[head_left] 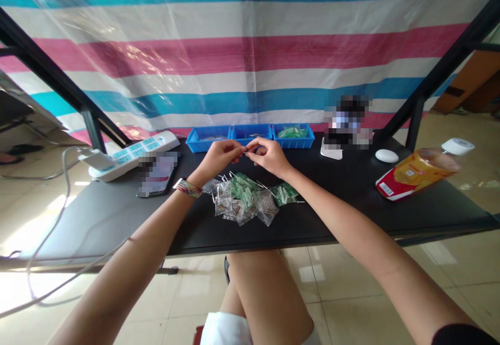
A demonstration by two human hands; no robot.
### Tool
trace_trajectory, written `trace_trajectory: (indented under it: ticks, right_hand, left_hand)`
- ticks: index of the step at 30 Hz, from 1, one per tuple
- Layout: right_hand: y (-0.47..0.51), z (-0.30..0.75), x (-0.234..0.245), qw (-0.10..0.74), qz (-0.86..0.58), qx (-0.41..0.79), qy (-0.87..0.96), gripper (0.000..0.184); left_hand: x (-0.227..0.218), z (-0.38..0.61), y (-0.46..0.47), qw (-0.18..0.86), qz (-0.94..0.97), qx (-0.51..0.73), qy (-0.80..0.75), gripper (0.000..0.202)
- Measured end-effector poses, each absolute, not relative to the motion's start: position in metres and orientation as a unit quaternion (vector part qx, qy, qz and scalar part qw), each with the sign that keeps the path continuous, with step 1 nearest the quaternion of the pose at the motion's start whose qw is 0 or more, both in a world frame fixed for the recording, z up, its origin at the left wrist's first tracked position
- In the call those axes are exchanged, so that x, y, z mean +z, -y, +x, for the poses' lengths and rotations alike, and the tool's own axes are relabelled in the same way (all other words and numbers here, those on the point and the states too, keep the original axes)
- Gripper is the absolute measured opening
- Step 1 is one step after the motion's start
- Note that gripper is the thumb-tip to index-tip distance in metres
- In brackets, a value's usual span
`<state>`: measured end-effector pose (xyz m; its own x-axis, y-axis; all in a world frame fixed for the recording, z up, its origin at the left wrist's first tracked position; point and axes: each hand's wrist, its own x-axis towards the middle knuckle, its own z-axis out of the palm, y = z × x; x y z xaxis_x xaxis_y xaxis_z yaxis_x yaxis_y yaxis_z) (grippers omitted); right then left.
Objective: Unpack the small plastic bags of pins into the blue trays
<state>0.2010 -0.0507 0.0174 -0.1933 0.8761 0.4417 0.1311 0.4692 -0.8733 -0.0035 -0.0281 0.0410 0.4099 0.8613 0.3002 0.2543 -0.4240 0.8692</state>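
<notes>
The left hand [224,158] and right hand [271,158] pinch a small dark piece [246,151] between closed fingertips near stocked blue bins [295,143], the nearer heap of filled packets [242,196] suggesting work partly done, the remainder unclear.

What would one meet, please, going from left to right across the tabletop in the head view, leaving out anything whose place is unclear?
White power strip → left blue bin → middle blue bin → right blue bin → small white object → drink bottle.
</notes>
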Motion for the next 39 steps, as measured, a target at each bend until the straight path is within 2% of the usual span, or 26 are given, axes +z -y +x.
trace_trajectory:
  ticks: [12,18,28,34,39]
  right_hand:
    - [0.046,0.203,0.017,0.571,-0.365,0.415,0.607,0.025]
    - [0.043,0.205,0.016,0.575,-0.363,0.434,0.591,0.032]
    - [0.045,0.204,0.015,0.576,-0.368,0.449,0.575,0.029]
    - [0.043,0.206,0.013,0.577,-0.363,0.428,0.594,0.041]
    - [0.039,0.205,0.009,0.588,-0.366,0.416,0.589,0.052]
  left_hand:
    - [0.041,0.002,0.034,0.461,0.695,0.434,-0.340,0.042]
    - [0.038,-0.002,0.031,0.419,0.721,0.429,-0.348,0.043]
    - [0.035,-0.002,0.027,0.354,0.754,0.406,-0.376,0.055]
    - [0.037,0.001,0.029,0.372,0.737,0.418,-0.379,0.059]
    - [0.038,0.000,0.033,0.403,0.722,0.437,-0.355,0.047]
